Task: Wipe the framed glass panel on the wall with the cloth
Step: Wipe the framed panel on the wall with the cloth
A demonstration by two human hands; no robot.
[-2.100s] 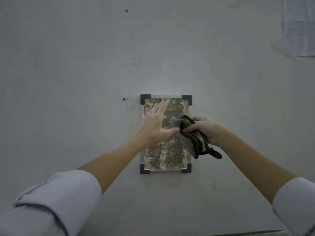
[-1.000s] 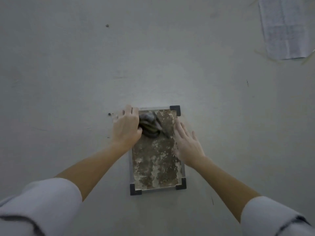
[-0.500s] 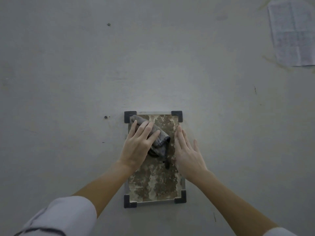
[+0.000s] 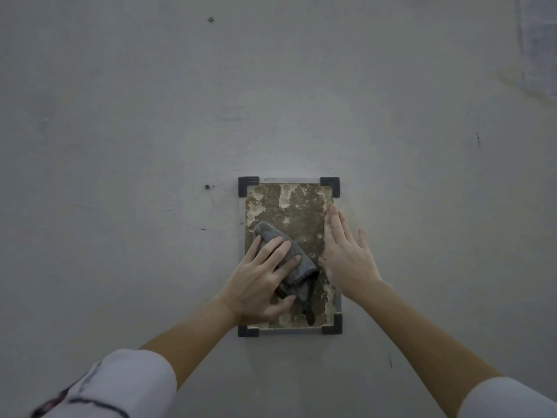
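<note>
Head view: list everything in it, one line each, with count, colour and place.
framed glass panel: one, mottled brown and pale, on the wall, centre of view
corner brackets: four, dark, one at each panel corner
cloth: one, grey, pressed on the panel's lower left part
wall: one, pale grey, fills the view
screw heads: two, dark, one left of the panel's top, one high above
paper sheet: one, pale, blurred, top right edge
sleeves: two, white, bottom corners
left hand: one, flat on the cloth, fingers spread
right hand: one, open, flat across the panel's right edge
</note>
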